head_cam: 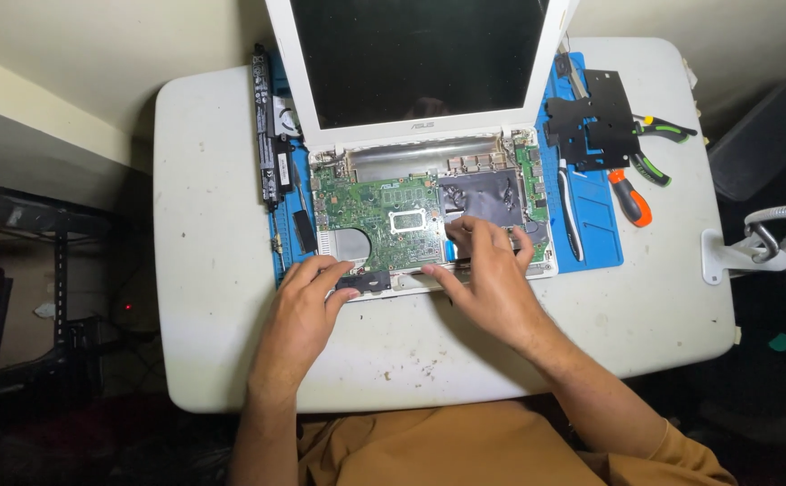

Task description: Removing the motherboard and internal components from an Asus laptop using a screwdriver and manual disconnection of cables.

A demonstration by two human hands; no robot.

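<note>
Head view: laptop (429, 216), white and opened up, lies on a blue mat (596, 236) on the white table (213, 234); screen top cut off by the frame. Green circuit board (370, 216) exposed, matte black sheet beside it. Left hand (301, 310) loosely open, fingertips on a small black part (364, 282) at the front edge. Right hand (492, 274) half-curled over the board; what its fingers pinch is hidden.

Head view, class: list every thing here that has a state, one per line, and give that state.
Laptop: lid open, screen dark, base uncovered.
Circuit board: exposed.
Battery pack: out, lying beside laptop.
Left hand: fingers on laptop's front edge.
Right hand: fingers inside base.
Pliers: lying unused.
</note>
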